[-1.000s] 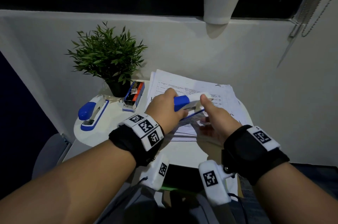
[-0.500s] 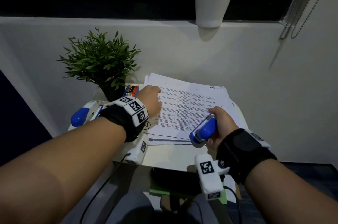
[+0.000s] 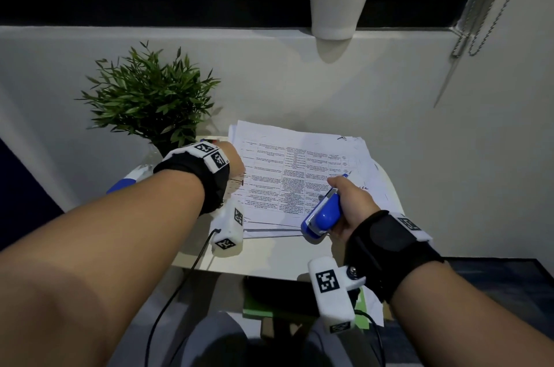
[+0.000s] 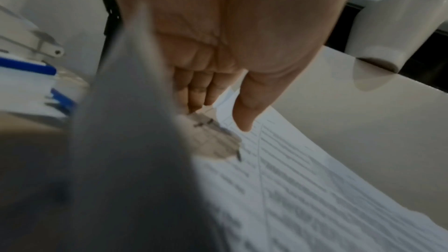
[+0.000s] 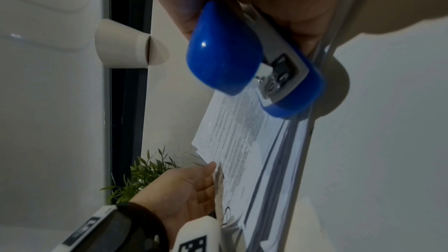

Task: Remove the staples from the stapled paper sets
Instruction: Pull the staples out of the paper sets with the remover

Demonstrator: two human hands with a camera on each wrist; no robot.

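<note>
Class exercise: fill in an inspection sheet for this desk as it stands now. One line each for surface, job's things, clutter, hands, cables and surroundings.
Surface: small white table, its near edge bare.
Job's things: paper stack, printed tables on top; a staple near the left fingertips; blue stapler in hand.
Clutter: potted plant at back left; second stapler, mostly hidden behind the left arm.
Hands: left hand lies with fingers straight on the stack's left edge; right hand grips the blue stapler over the stack's near right corner.
Cables: black cable hangs from the left wrist camera.
Surroundings: white wall, white cup on the ledge, blind cord at right.
</note>
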